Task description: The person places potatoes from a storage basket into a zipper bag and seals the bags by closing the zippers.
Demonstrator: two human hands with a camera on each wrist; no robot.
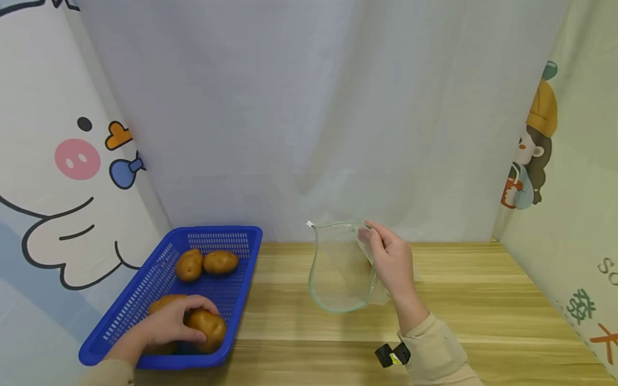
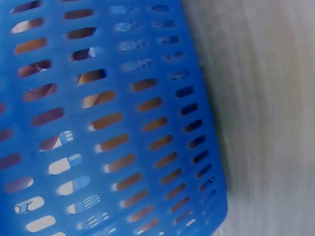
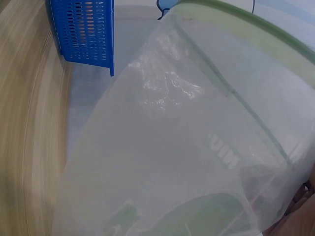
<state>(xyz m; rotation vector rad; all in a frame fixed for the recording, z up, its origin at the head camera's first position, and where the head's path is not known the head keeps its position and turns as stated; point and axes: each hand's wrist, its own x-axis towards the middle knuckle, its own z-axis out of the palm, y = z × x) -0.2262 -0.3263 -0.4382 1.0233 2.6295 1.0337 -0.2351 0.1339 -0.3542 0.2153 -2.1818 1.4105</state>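
At the lower left of the head view, my left hand (image 1: 166,324) grips a brown potato (image 1: 211,328), thumb and fingers curled about it, inside a blue plastic basket (image 1: 245,300). Another potato (image 1: 166,302) is partly covered by that hand. Two more, a potato (image 1: 190,265) and a potato (image 1: 222,262), lie toward the basket's far end. My right hand (image 1: 395,262) pinches the edge of a clear zip bag (image 1: 340,271) with a green rim and a white slider, its mouth spread wide. In the left wrist view the slotted basket wall (image 2: 170,125) hides most of the left hand.
Both hands work over a wooden tabletop (image 1: 458,311). Behind it hangs a pale curtain (image 1: 309,118), with printed cartoon panels on the left and right sides. A small black wrist camera (image 1: 392,355) sits at the right cuff.
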